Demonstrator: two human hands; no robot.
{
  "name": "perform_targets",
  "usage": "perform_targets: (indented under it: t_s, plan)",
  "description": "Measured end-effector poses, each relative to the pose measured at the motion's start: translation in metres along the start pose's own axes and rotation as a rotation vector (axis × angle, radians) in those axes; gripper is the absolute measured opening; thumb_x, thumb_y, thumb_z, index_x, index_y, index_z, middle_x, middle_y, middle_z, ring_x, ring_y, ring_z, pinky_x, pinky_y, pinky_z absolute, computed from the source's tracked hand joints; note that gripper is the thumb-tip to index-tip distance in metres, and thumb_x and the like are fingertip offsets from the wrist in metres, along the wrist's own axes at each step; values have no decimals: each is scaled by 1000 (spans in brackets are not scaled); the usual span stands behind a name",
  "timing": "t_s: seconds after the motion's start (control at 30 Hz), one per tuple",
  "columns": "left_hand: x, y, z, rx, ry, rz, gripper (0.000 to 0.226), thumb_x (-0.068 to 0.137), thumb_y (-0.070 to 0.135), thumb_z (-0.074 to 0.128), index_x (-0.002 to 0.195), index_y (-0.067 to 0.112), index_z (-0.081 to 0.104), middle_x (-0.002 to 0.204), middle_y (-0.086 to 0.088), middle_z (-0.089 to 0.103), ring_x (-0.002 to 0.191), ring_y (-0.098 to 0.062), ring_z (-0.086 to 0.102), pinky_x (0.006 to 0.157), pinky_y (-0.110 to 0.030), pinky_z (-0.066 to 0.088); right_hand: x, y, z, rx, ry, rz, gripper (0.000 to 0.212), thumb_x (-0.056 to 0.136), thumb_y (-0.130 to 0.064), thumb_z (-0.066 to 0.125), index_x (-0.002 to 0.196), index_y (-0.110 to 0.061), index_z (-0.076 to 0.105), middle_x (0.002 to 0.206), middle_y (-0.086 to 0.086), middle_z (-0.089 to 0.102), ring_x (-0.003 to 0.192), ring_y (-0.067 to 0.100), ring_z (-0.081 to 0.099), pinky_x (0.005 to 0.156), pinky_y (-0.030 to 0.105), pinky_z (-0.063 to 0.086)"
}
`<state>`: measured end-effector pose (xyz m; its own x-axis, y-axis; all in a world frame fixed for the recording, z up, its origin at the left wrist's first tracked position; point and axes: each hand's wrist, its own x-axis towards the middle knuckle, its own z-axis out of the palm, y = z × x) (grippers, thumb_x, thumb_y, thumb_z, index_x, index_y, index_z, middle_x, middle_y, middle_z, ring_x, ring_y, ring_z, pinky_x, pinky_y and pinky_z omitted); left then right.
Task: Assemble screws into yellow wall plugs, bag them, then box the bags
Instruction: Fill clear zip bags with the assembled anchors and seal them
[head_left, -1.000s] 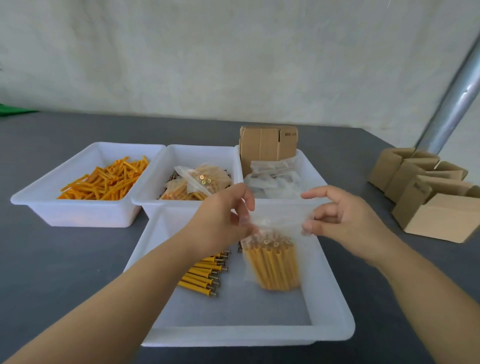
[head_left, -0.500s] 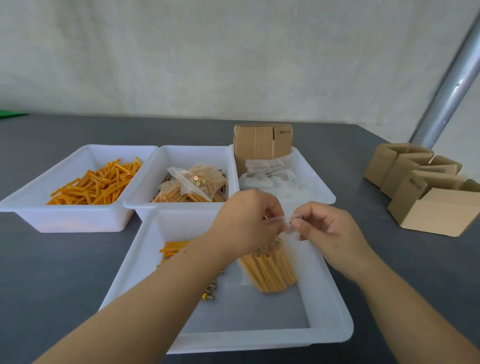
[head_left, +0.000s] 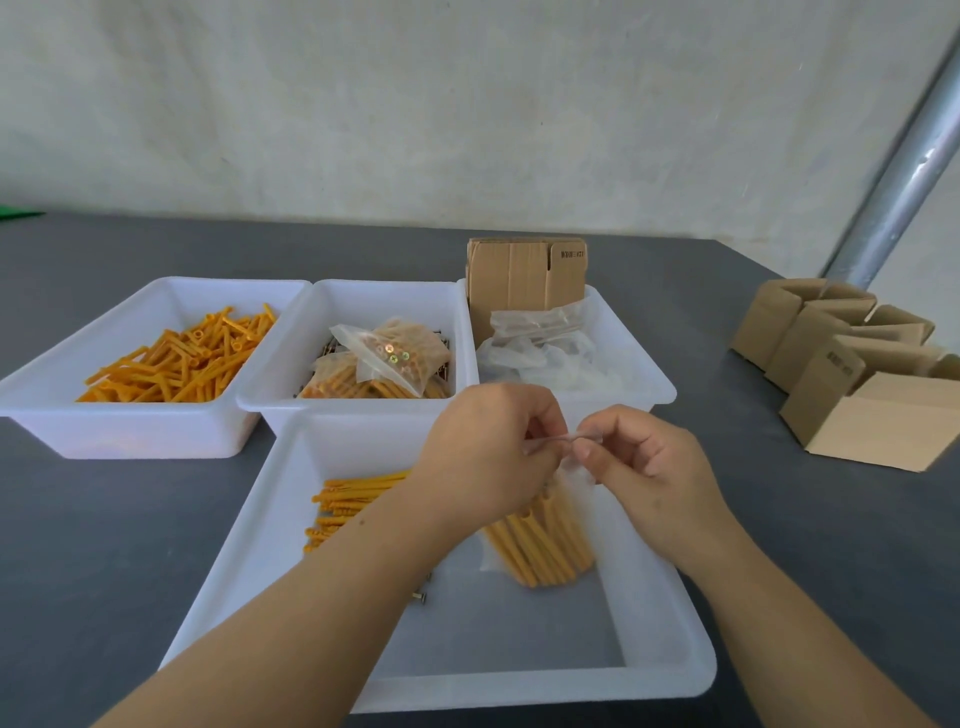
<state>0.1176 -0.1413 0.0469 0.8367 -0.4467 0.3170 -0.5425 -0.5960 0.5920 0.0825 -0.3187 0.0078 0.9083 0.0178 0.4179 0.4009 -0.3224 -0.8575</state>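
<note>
Both hands pinch the top edge of the clear plastic bag (head_left: 540, 540): your left hand (head_left: 488, 457) and right hand (head_left: 649, 467) meet there, thumb against finger, above the near tray (head_left: 670, 613). The bag hangs down into this tray, full of yellow plugs standing together. I judge the film is thin, soft and a little slippery, while the load inside is stiff and gives some weight, so hold the seal strip itself, not the loose film below. Left in the same tray lie assembled plugs (head_left: 353, 499). Far in the middle tray (head_left: 363, 296) are filled bags (head_left: 389, 358), and at the right stand cardboard boxes (head_left: 852, 374).
</note>
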Motion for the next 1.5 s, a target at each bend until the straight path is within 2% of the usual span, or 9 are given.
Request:
perform_targets:
  t_s: [0.1, 0.33, 0.47, 0.6, 0.73, 0.83, 1.03, 1.23, 1.5]
  plan:
    - [0, 0, -2, 10, -23, 1, 11, 90, 23, 66, 79, 24, 66, 69, 4, 72, 59, -10, 68, 59, -19, 51, -1, 1, 1, -7, -2, 8, 23, 93, -6, 66, 83, -26, 69, 81, 0, 73, 73, 11, 66, 66, 19, 53]
    - [0, -1, -16, 22, -86, -37, 3, 90, 25, 70, 88, 23, 72, 83, 8, 71, 80, -8, 66, 78, -32, 56, -2, 1, 1, 4, 6, 13, 24, 94, -5, 65, 82, -26, 66, 83, 3, 70, 77, 25, 65, 67, 31, 54]
    - [-4, -4, -21, 9, -91, -72, 5, 89, 22, 71, 84, 23, 70, 82, 8, 70, 79, -6, 66, 78, -30, 57, -2, -1, 1, 14, -26, 33, 21, 93, -8, 68, 82, -27, 67, 86, 0, 69, 77, 37, 64, 67, 37, 57]
    - [-4, 0, -18, -9, -97, -64, 4, 88, 20, 71, 87, 17, 74, 80, 4, 72, 78, -9, 67, 77, -33, 57, -1, -2, 4, -38, -68, 31, 16, 92, -13, 70, 85, -28, 71, 84, -4, 69, 75, 35, 63, 62, 41, 55]
    - [-3, -3, -26, -31, -166, -91, 2, 85, 20, 76, 85, 18, 75, 81, 4, 73, 78, -9, 68, 78, -30, 58, -3, -2, 2, -74, -43, -10, 16, 92, -8, 68, 85, -21, 69, 83, -10, 68, 78, 18, 62, 64, 26, 51]
    - [-4, -10, -33, -87, -173, -155, 7, 80, 19, 82, 77, 19, 76, 75, 3, 73, 74, -11, 69, 71, -23, 57, -3, -2, -1, -53, -42, 4, 13, 92, -6, 68, 86, -17, 69, 84, -8, 67, 82, 15, 62, 68, 26, 51]
    - [-5, -7, -32, -103, -149, -102, 14, 79, 13, 82, 69, 16, 72, 75, -3, 73, 74, -19, 69, 74, -35, 58, 0, -8, 2, -36, -75, 18, 13, 87, -9, 76, 83, -22, 75, 82, -6, 73, 81, 8, 67, 71, 19, 52]
    - [-7, -4, -32, 4, -123, -34, 5, 83, 18, 78, 78, 19, 76, 79, 5, 74, 74, -7, 68, 77, -30, 57, 1, -7, 2, -49, -63, 5, 15, 91, -8, 71, 80, -19, 72, 77, -11, 70, 72, 1, 63, 67, 10, 45]
    - [-14, -22, -45, -8, -60, -99, 10, 81, 24, 81, 74, 26, 74, 73, 10, 71, 71, -2, 64, 70, -19, 55, 1, -3, 1, -24, -36, 78, 11, 93, -10, 68, 84, -15, 73, 84, -2, 72, 82, 14, 68, 80, 36, 57]
